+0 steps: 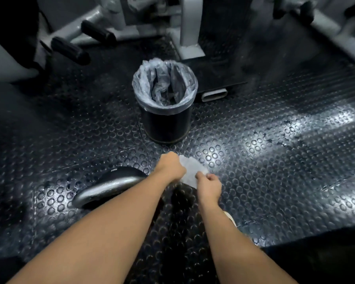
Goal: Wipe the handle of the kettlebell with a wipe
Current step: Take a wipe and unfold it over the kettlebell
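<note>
**Wipe held between both hands, handle not yet touched**

Head view: we pinch the wipe (190, 171) between left hand (171, 167) and right hand (208, 184), close together. Kettlebell handle (109, 186) sits just left of our left forearm. We should bunch the wipe, then wrap the handle fully.

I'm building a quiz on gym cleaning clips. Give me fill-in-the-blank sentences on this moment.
1. Both hands hold the white ____ above the floor.
2. The kettlebell lies to the ____ of the left hand.
3. The bin is lined with a clear plastic ____.
4. The right hand is not touching the kettlebell's ____.

Missing words: wipe; left; bag; handle
</note>
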{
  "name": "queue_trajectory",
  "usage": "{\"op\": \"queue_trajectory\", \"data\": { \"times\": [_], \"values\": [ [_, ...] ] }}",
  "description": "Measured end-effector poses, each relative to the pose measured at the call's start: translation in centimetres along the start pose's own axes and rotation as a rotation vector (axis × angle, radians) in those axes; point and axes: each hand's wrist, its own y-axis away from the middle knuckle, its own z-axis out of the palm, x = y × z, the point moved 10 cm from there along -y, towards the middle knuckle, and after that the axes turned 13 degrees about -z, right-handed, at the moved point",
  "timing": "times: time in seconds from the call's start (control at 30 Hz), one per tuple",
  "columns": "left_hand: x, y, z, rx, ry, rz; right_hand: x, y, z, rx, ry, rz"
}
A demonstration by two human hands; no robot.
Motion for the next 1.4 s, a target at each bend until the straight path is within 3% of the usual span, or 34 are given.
{"op": "queue_trajectory", "data": {
  "times": [0.13, 0.27, 0.37, 0.57, 0.67, 0.83, 0.93, 1.2, 1.4],
  "values": [
    [1.2, 3.2, -4.5, 0.034, 0.172, 0.076, -6.8, 1.4, 1.7, -0.169, 0.044, -0.221],
    [1.0, 5.7, -8.5, 0.047, 0.379, 0.047, -11.7, 4.1, 3.1, -0.296, 0.027, -0.355],
    [0.1, 6.6, -10.4, -0.012, 0.580, -0.028, -14.3, 6.3, 3.8, -0.389, -0.003, -0.430],
    [-1.9, 7.1, -12.4, -0.031, 0.745, -0.030, -18.1, 9.0, 4.2, -0.510, -0.073, -0.592],
    [-2.3, 7.3, -13.3, -0.052, 0.842, -0.017, -19.7, 9.0, 4.0, -0.525, -0.219, -0.589],
    [-3.9, 8.6, -14.9, -0.093, 0.976, 0.038, -21.2, 9.9, 5.6, -0.616, -0.145, -0.612],
    [-5.4, 9.6, -16.4, -0.051, 0.992, 0.111, -21.5, 10.1, 6.7, -0.629, -0.167, -0.572],
    [-8.4, 10.6, -17.8, -0.122, 1.055, 0.172, -21.5, 12.7, 10.1, -0.808, -0.309, -0.380],
    [-11.6, 11.2, -18.8, -0.082, 1.176, 0.131, -21.3, 13.8, 11.9, -0.808, -0.215, -0.456]
  ]
}}
